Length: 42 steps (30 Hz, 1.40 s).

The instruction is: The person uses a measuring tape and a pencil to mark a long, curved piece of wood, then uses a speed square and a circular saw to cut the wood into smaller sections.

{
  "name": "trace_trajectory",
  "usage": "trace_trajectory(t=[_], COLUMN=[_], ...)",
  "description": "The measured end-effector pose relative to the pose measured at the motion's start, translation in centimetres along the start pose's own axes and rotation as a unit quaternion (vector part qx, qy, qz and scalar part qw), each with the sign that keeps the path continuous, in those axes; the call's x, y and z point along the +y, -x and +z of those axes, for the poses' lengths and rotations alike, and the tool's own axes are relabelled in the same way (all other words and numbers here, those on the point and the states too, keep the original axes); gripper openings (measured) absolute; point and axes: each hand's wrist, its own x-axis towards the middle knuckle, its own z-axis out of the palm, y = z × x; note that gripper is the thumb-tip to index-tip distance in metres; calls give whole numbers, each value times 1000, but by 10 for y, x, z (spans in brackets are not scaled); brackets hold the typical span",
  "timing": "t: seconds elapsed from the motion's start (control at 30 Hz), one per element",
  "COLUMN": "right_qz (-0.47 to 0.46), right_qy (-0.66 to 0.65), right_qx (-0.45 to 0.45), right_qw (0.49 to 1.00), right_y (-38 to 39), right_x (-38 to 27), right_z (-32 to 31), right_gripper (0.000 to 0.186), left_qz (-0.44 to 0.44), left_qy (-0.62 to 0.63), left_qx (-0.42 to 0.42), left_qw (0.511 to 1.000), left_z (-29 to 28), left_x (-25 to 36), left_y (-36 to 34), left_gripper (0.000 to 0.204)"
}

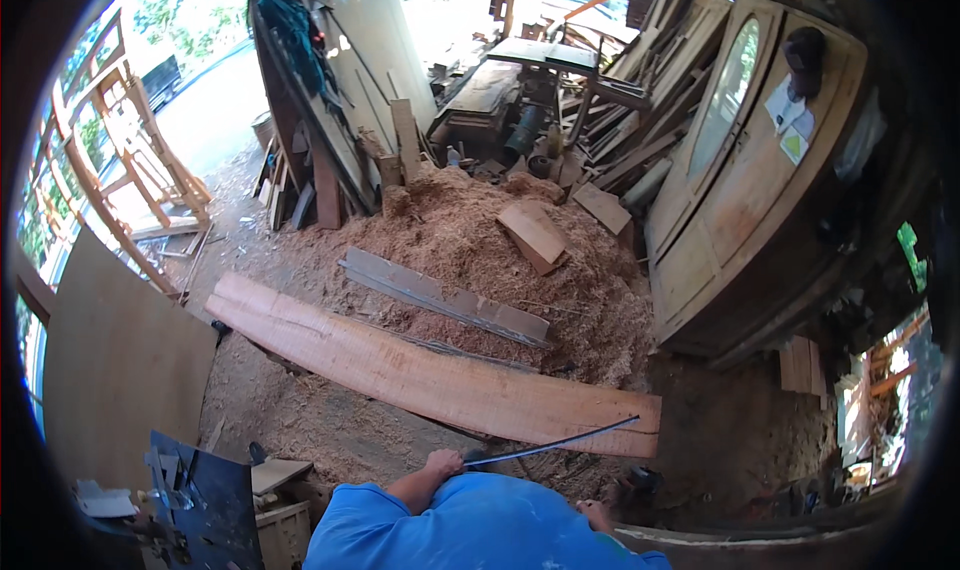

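My left hand (443,462) is closed on one end of a long, thin, dark straight strip (552,440), which reaches out to the right over a long, pale reddish wooden plank (330,340). The plank lies crosswise in front of me, with a grey weathered board (440,300) beyond it on the wood shavings. My right hand (597,513) is low at my right side, partly hidden by my blue-shirted body; whether it holds anything is unclear.
A heap of shavings (430,215) lies ahead. Leaning panels (375,70) and stacked timber (650,90) stand behind it. A wooden cabinet (750,180) is at the right. A plywood sheet (120,340), wooden frames (140,170) and dark machinery (200,490) are at the left.
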Motion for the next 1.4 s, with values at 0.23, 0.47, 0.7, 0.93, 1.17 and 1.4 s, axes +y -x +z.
trace_trajectory(t=[0.23,0.47,0.7,0.93,1.17,1.4], right_qz=[43,51,19,-48,0,-74], right_qy=[31,13,49,24,53,43], right_qx=[70,77,82,62,-26,15], right_qw=[996,996,995,997,998,996], right_y=[-2,2,-7,-1,-56,-101], right_x=[-30,-31,-29,-39,-35,-43], right_z=[16,22,23,26,49,43], right_gripper=[40,40,40,36,34,33], left_qz=[-6,37,36,16,33,101], left_qy=[0,-30,-57,-10,14,0], left_qx=[-7,-27,-24,-13,26,31], left_qw=[1000,999,997,1000,999,994], left_z=[-6,-17,-35,-32,-25,-48], left_x=[-12,-10,-15,-28,-50,-15], left_y=[-13,-32,-35,-25,-19,-23], left_gripper=[39,39,38,33,32,33])
